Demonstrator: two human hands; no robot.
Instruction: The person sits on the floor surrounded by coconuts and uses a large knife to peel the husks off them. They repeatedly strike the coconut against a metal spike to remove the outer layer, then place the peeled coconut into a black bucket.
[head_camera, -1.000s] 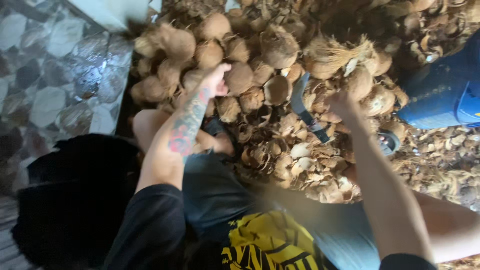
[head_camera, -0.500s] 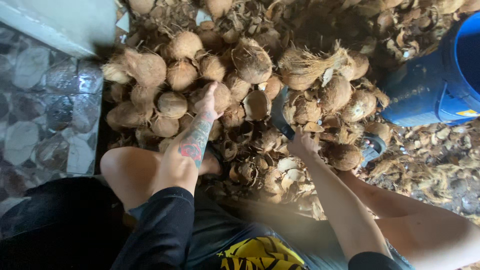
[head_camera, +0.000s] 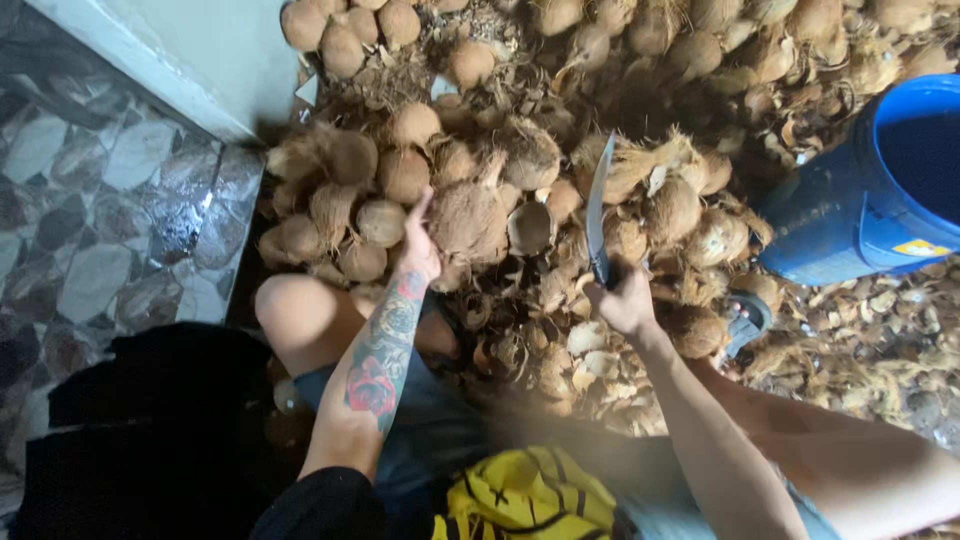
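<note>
— Since a moment ago, what has moved?

— Both hands. Earlier the left hand (head_camera: 418, 252) lay further out on the heap; now it rests against a husked coconut (head_camera: 465, 218) at the near edge of the pile, fingers (head_camera: 421, 208) stretched out and loosely apart, touching the fibrous shell rather than wrapped round it. The right hand (head_camera: 622, 302) has lifted the knife (head_camera: 598, 215) so the blade stands almost upright, tip pointing away from the person.

— How is the knife held?

— Fingers clamped together round the dark handle, blade above the fist, just right of the coconut and an open half shell (head_camera: 529, 228).

— Where is that coconut lying?

— On the floor, in the heap of brown coconuts (head_camera: 400, 170), between the two hands and in front of the bare knee (head_camera: 295, 315).

— Anything else nearby?

— A blue barrel (head_camera: 860, 220) stands at the right, well apart from the hands, with broken husk pieces (head_camera: 880, 330) strewn below it. At the left runs a patterned tile floor (head_camera: 90, 230).
</note>
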